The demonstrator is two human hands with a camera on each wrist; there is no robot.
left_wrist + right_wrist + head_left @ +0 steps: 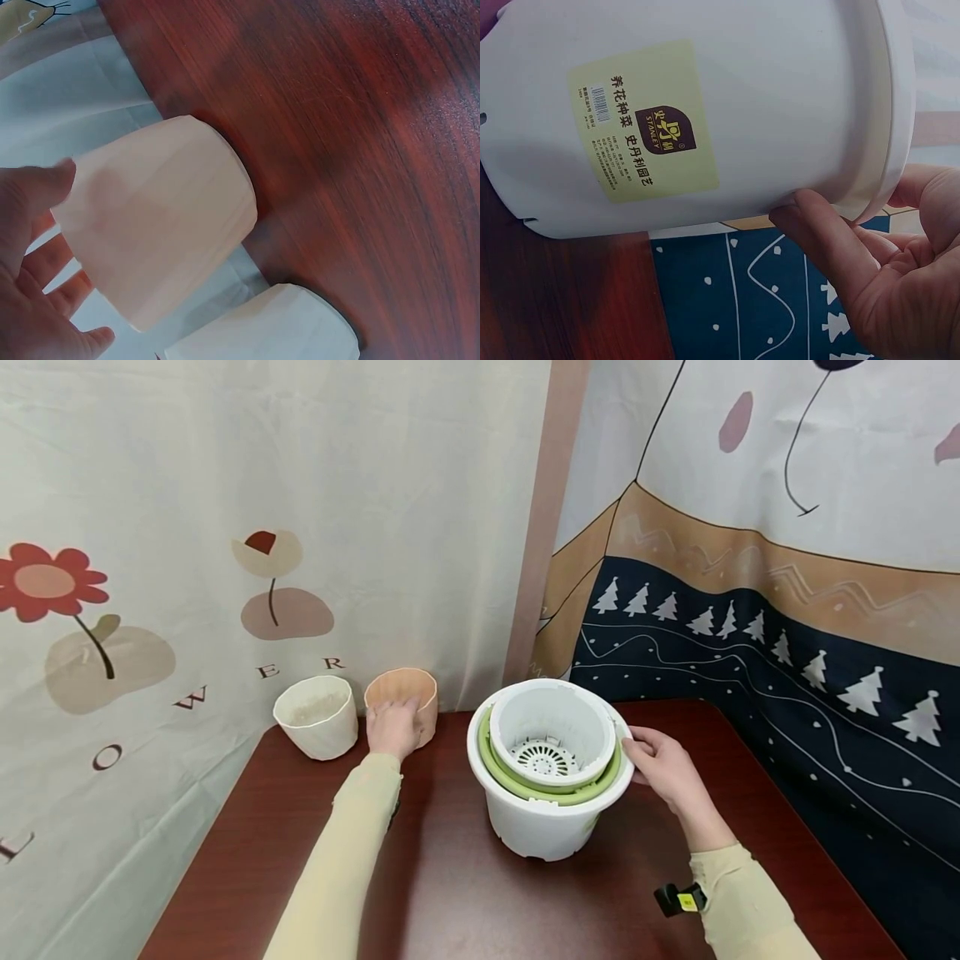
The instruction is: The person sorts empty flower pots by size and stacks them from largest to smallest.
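A peach flower pot (423, 714) stands at the back of the table. My left hand (395, 727) grips its rim, with the thumb (56, 184) on the outer wall and the fingers reaching inside. Beside it on the left is a cream flower pot (330, 731). Right of the middle stands a large white flower pot (525, 827) holding a green-rimmed pot (498, 768) and a smaller white pot (551, 718) with a slotted bottom. My right hand (667, 768) pinches the large pot's rim from the right. A printed label (645, 124) shows on that pot's side.
The pots stand on a dark red-brown wooden table (450, 893). A pale curtain with flower prints (405, 527) hangs behind and to the left. Another curtain with printed trees (750, 693) hangs along the right edge.
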